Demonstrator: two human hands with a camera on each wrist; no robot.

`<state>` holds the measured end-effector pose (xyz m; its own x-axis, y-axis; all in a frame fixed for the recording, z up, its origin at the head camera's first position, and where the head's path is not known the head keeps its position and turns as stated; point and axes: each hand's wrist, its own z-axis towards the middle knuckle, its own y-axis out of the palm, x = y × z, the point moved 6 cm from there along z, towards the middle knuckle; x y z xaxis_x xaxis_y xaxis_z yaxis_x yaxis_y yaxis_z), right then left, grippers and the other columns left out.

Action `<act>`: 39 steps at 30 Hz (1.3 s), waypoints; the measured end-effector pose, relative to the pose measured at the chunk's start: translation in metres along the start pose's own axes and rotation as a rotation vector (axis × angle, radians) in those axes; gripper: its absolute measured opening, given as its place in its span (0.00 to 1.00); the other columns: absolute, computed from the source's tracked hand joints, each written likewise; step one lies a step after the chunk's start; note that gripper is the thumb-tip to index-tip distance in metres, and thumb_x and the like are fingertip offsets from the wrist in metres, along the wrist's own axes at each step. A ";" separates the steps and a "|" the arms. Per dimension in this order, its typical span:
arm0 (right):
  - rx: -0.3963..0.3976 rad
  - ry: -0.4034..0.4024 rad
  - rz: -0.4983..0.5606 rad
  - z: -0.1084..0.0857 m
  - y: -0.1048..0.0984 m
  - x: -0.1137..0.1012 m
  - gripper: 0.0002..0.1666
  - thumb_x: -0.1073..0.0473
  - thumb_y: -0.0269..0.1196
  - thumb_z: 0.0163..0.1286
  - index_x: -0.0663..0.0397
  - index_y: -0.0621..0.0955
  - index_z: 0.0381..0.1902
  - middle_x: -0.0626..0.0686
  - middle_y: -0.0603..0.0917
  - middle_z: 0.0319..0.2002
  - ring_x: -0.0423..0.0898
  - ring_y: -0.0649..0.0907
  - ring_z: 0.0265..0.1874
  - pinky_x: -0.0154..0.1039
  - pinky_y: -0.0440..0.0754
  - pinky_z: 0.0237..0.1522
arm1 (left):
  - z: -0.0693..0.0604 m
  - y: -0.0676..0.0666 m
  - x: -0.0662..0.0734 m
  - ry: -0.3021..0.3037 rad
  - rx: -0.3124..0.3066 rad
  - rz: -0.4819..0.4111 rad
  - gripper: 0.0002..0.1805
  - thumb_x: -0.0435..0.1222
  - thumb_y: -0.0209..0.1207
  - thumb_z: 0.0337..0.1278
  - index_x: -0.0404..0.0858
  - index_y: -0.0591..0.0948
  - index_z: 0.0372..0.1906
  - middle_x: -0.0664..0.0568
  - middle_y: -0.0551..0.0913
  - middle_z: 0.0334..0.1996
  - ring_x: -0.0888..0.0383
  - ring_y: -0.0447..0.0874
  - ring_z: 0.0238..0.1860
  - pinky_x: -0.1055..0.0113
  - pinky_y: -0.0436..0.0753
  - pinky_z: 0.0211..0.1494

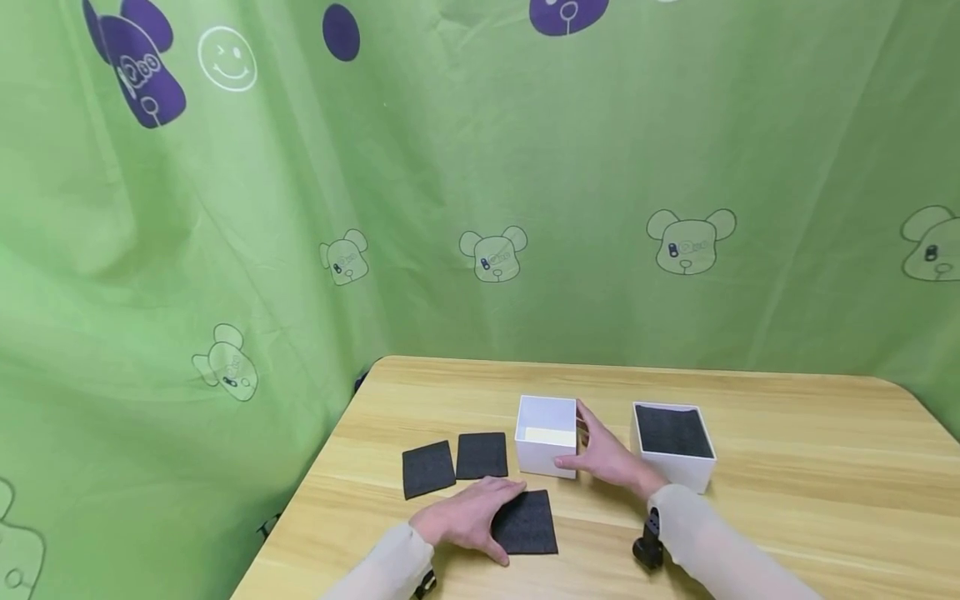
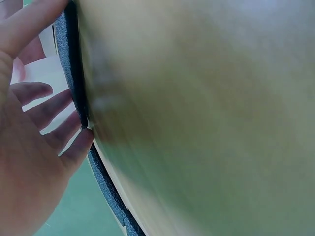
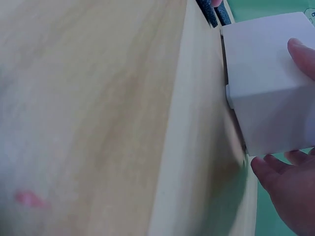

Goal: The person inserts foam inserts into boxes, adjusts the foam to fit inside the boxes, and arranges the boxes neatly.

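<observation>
Black and square, the near pad (image 1: pixel 531 527) lies on the wooden worktop (image 1: pixel 825 483), its left side under the left hand (image 1: pixel 472 512), which is open, thumb and fingers spread apart at the edges. The right hand (image 1: pixel 606 457) grips an open-topped white box (image 1: pixel 546 457) by its right side, thumb on the front face, fingers towards the back. Two more black pads (image 1: pixel 482 456) lie side by side left of that box. A second white box (image 1: pixel 678 471) stands to the right, black material just inside its rim.
</observation>
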<state>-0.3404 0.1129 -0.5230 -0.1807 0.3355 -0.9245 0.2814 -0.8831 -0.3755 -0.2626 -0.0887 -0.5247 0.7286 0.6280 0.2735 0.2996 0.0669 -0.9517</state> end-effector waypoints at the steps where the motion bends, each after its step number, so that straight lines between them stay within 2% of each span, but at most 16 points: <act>1: -0.003 -0.001 0.005 0.000 0.000 0.001 0.73 0.56 0.75 0.49 0.66 0.36 0.73 0.70 0.48 0.70 0.68 0.54 0.67 0.56 0.55 0.66 | 0.000 0.000 0.000 0.001 0.001 0.004 0.57 0.55 0.72 0.37 0.37 0.58 0.72 0.51 0.63 0.69 0.57 0.59 0.67 0.68 0.61 0.68; 13: 0.000 -0.006 0.052 0.000 0.000 0.002 0.71 0.59 0.76 0.49 0.67 0.37 0.73 0.71 0.52 0.69 0.68 0.58 0.66 0.56 0.59 0.65 | 0.000 0.006 -0.003 0.005 0.023 0.008 0.57 0.57 0.71 0.38 0.38 0.58 0.72 0.53 0.63 0.68 0.57 0.59 0.67 0.67 0.62 0.67; 20: -0.006 -0.004 0.054 0.001 0.000 0.006 0.71 0.59 0.76 0.49 0.67 0.37 0.73 0.71 0.52 0.69 0.68 0.58 0.66 0.56 0.60 0.65 | 0.001 0.006 0.000 0.032 0.046 0.012 0.52 0.52 0.72 0.39 0.38 0.61 0.70 0.54 0.65 0.66 0.58 0.60 0.65 0.68 0.64 0.66; 25: -0.003 -0.004 0.055 0.001 0.001 0.007 0.71 0.59 0.76 0.49 0.67 0.38 0.73 0.71 0.53 0.69 0.68 0.59 0.66 0.55 0.61 0.64 | 0.003 0.005 0.002 0.023 0.041 0.006 0.51 0.49 0.72 0.38 0.38 0.62 0.69 0.54 0.65 0.65 0.59 0.61 0.64 0.68 0.65 0.65; 30: -0.003 -0.006 0.051 0.002 0.000 0.007 0.70 0.59 0.75 0.49 0.67 0.38 0.73 0.71 0.54 0.69 0.68 0.59 0.65 0.55 0.61 0.64 | 0.005 0.006 0.000 -0.014 0.023 0.020 0.54 0.56 0.72 0.37 0.40 0.60 0.71 0.54 0.64 0.65 0.60 0.60 0.62 0.69 0.65 0.64; 33: -0.002 -0.007 0.051 0.003 0.000 0.007 0.70 0.59 0.75 0.49 0.67 0.38 0.73 0.71 0.54 0.69 0.68 0.60 0.65 0.55 0.62 0.64 | 0.008 0.006 -0.002 -0.014 0.036 0.052 0.56 0.60 0.71 0.35 0.40 0.61 0.70 0.55 0.65 0.63 0.61 0.62 0.60 0.70 0.66 0.62; 39: -0.003 -0.006 0.059 0.004 0.000 0.006 0.70 0.60 0.75 0.49 0.66 0.38 0.73 0.70 0.55 0.69 0.67 0.60 0.65 0.54 0.63 0.63 | 0.012 0.003 -0.001 -0.013 0.044 0.095 0.56 0.60 0.71 0.34 0.39 0.62 0.69 0.55 0.68 0.60 0.61 0.64 0.56 0.71 0.69 0.59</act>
<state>-0.3449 0.1138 -0.5279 -0.1695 0.2810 -0.9446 0.2943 -0.9003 -0.3207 -0.2697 -0.0801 -0.5296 0.7444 0.6429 0.1801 0.2017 0.0406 -0.9786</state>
